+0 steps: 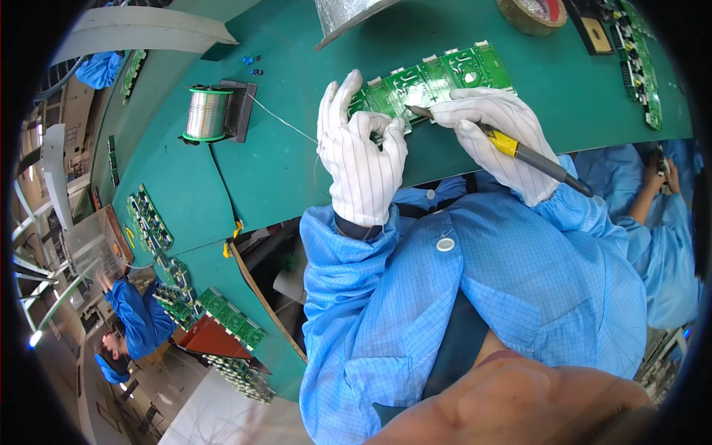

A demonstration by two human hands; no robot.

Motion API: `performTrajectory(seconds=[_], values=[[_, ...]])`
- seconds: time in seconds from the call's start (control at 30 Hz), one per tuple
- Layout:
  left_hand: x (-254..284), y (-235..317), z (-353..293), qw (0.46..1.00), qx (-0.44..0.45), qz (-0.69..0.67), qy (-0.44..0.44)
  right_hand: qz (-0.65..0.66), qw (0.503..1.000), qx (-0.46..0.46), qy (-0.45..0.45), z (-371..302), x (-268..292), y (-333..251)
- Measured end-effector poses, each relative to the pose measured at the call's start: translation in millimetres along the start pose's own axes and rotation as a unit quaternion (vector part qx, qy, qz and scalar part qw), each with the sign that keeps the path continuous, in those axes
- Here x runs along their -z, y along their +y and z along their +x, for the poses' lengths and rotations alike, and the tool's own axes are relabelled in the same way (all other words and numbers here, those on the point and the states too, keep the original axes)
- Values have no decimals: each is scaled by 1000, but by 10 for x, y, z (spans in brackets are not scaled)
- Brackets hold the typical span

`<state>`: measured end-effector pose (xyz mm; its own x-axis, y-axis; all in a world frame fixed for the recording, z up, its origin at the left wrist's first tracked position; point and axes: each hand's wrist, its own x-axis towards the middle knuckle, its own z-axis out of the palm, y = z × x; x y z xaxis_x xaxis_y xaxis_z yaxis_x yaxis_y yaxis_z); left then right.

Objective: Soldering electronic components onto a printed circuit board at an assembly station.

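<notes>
A green circuit board panel [426, 83] lies on the green bench top in front of me. My right hand [500, 126], in a white striped glove, is closed round a soldering iron [512, 144] with a yellow and grey handle. Its dark tip points left, close over the panel's near edge. My left hand [361, 148], gloved alike, has thumb and index pinched at the panel's near left part while other fingers stretch up. Thin solder wire [285, 121] runs into this hand from a spool [208, 113]; its end at the fingertips is too small to see.
The spool sits on a dark stand [239, 111]. At the top are a silvery duct [348, 18], a round bowl [532, 15] and a soldering iron stand [591, 30]. More boards [639, 70] stand right; others [231, 317] lie lower left. Co-workers in blue [137, 319] sit both sides.
</notes>
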<state>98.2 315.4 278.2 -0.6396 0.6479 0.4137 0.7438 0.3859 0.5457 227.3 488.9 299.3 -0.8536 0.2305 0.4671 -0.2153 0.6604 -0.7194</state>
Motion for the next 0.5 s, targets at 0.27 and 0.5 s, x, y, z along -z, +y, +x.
performTrajectory(seconds=[0.27,0.5], values=[[-3,-1,2,1000,-5,-10,-2,-20,1000,-2,-13,-10,2,-2],[-39,1,0,1000,-5,9,1,-66,997,29,-13,3,6,-32]])
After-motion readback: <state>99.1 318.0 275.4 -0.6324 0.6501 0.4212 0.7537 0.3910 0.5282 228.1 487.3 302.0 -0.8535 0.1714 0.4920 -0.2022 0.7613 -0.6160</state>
